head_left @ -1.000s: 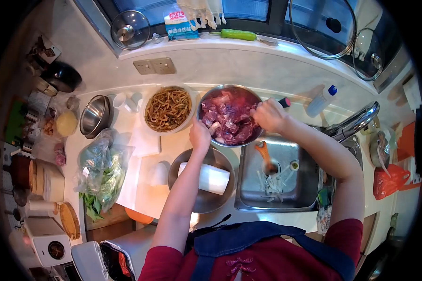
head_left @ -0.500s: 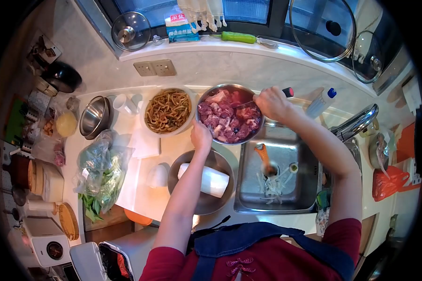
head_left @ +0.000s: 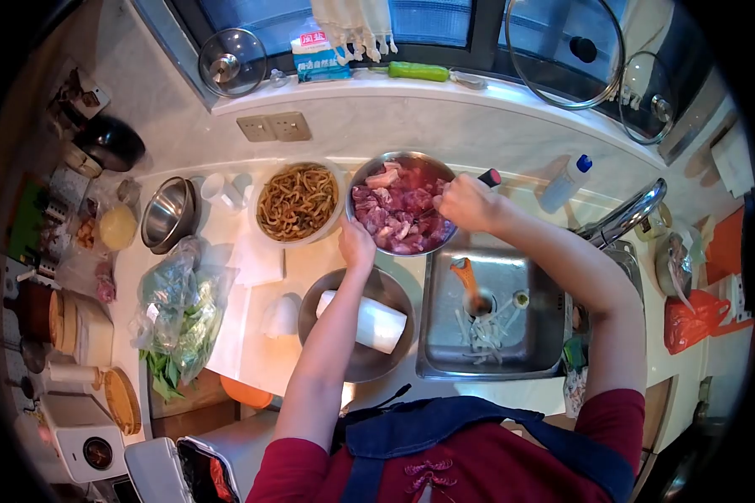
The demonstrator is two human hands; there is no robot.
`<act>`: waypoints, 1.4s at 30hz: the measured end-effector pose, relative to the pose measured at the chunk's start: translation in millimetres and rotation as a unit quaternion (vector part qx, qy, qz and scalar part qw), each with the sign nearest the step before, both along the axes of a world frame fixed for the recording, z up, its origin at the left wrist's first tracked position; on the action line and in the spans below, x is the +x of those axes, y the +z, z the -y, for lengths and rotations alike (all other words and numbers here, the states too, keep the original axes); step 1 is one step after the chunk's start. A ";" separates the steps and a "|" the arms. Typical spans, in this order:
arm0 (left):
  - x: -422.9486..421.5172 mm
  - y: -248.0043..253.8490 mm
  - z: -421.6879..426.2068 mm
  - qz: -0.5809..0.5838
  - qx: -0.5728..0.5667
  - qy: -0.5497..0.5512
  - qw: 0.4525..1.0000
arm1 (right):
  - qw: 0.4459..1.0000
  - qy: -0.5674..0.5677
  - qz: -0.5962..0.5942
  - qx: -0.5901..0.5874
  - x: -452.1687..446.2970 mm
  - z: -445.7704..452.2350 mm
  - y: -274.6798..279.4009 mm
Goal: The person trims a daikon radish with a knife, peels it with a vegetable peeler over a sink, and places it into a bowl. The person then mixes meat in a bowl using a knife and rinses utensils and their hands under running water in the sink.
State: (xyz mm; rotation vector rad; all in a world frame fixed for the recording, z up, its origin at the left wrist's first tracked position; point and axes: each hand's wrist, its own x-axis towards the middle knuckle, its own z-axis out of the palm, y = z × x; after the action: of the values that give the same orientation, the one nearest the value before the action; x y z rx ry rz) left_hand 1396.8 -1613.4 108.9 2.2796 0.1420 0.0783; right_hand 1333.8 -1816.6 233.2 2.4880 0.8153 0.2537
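A metal bowl [head_left: 378, 165] of raw meat chunks [head_left: 394, 210] in reddish liquid stands at the back of the counter. My left hand [head_left: 357, 243] grips its near-left rim. My right hand [head_left: 467, 204] is closed at the bowl's right side around a utensil, whose black handle with a red end [head_left: 490, 178] sticks out behind the fist. The utensil's working end is hidden, so its kind cannot be told. Left of the meat sits a white bowl [head_left: 282, 238] of brown strips [head_left: 299, 201]. Below my left forearm, a larger metal bowl [head_left: 377, 366] holds a white cylindrical piece [head_left: 380, 324].
To the right is a steel sink [head_left: 528, 335] with pale peelings [head_left: 485, 335] and an orange-handled tool [head_left: 464, 277]; the faucet [head_left: 621, 220] arches beside it. Bagged greens [head_left: 180, 302] and stacked metal bowls [head_left: 169, 214] are on the left. A blue-capped bottle [head_left: 564, 186] stands near the wall.
My right hand has shifted slightly left and down over the bowl's edge, with the utensil still in it. My left hand stays at the rim. The whole view has shifted slightly.
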 end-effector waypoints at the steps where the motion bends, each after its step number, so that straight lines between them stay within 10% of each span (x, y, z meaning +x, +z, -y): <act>1: 1.0 -1.4 -0.3 0.005 -0.003 -0.003 1.000 | 0.999 -0.008 -0.032 -0.009 -1.7 3.2 5.1; 9: -1.7 8.2 -5.4 -0.016 0.003 -0.041 0.999 | 0.998 -0.016 0.052 -0.014 -41.1 18.7 59.4; 16: -45.4 36.2 -2.5 0.267 0.068 -0.127 0.953 | 0.960 -0.210 0.137 0.126 -165.0 -4.6 126.5; 18: -71.6 65.6 6.8 0.197 -0.160 -0.209 0.944 | 0.917 -0.289 0.164 0.220 -206.6 -16.4 119.1; 23: -133.7 82.4 25.1 0.200 -0.239 -0.247 0.917 | 0.815 -0.319 0.201 0.441 -279.9 2.4 -39.9; 26: -169.2 58.7 41.3 0.090 -0.231 -0.272 0.930 | 0.778 -0.525 -0.193 0.288 -309.4 31.5 -141.3; 31: -237.6 -33.3 80.9 -0.127 -0.208 -0.288 0.926 | 0.704 -0.553 -0.030 0.445 -310.0 50.9 -164.8; 34: -282.3 -53.3 123.7 -0.339 -0.275 -0.252 0.864 | 0.380 -0.560 -0.193 0.711 -304.3 72.1 -201.1; 38: -321.1 -64.4 164.1 -0.515 -0.419 -0.166 0.730 | 0.119 -0.477 -0.201 0.847 -313.2 57.1 -200.5; 42: -327.3 -53.8 171.2 -0.480 -0.468 -0.144 0.728 | 0.317 -0.437 -0.253 0.803 -323.3 90.2 -190.1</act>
State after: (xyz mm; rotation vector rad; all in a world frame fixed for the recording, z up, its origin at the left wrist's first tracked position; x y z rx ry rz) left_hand 1069.5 -1784.6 55.1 1.0875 0.2758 -1.1105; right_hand 1010.5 -1906.7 43.1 4.1730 -2.0306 -0.4608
